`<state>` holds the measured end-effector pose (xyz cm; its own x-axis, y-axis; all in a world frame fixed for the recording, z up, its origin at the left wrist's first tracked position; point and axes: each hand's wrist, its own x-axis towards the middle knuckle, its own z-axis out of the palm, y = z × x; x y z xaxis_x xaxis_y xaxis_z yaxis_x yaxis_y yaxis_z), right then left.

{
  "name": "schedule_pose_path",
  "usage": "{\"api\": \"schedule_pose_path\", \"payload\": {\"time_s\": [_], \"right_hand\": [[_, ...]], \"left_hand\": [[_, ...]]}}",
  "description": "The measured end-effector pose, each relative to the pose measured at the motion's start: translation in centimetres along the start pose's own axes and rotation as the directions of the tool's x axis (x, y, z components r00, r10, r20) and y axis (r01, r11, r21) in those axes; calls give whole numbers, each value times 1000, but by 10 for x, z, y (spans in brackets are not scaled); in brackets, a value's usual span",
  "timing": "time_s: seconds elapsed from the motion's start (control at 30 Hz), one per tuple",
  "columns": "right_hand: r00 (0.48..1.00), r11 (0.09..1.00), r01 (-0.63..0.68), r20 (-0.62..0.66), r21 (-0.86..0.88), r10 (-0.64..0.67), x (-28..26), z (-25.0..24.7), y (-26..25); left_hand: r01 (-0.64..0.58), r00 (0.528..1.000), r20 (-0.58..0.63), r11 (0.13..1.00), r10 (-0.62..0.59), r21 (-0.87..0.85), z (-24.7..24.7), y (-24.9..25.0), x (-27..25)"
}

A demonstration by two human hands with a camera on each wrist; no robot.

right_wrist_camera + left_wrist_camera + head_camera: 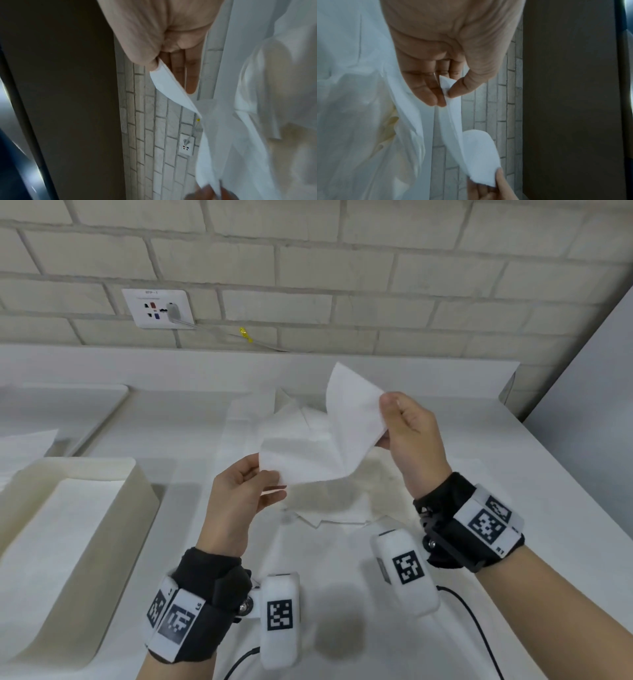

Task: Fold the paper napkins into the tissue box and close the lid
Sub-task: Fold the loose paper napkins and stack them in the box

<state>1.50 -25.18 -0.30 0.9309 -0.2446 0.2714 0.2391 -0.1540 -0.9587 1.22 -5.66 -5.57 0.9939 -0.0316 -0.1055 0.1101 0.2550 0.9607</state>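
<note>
Your left hand nearest lens: thumb and fingers pinch near corner of napkin. Your right hand pinches far edge, thumb on top. Napkin hangs in air between both, twisted, over loose napkin pile on counter. Two-point hold likely keeps sheet taut for folding. Tissue box stands open at your left, well apart, stack already inside. Lid not identifiable.

Tissue box: left and near sides cut off by frame edge. Loose napkins on counter partly hidden behind held napkin. Right wrist view: left hand blurred, cut off at bottom. Socket label too small to read.
</note>
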Motion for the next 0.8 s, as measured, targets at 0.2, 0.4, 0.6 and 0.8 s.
{"api": "schedule_pose_path", "payload": {"time_s": [0.2,0.4,0.6,0.8], "right_hand": [[1000,974,-21,-5,224,22,9,-3,-13],[968,998,-33,251,51,19,11,4,-21],[936,978,134,344,-157,-73,17,18,-19],[972,975,131,217,-178,-91,28,19,-1]], "left_hand": [[207,977,20,967,-213,148,4,-11,3],[-118,989,108,969,97,217,12,9,1],[-177,961,237,976,143,129,19,22,3],[-103,978,187,992,87,77,14,13,3]]}}
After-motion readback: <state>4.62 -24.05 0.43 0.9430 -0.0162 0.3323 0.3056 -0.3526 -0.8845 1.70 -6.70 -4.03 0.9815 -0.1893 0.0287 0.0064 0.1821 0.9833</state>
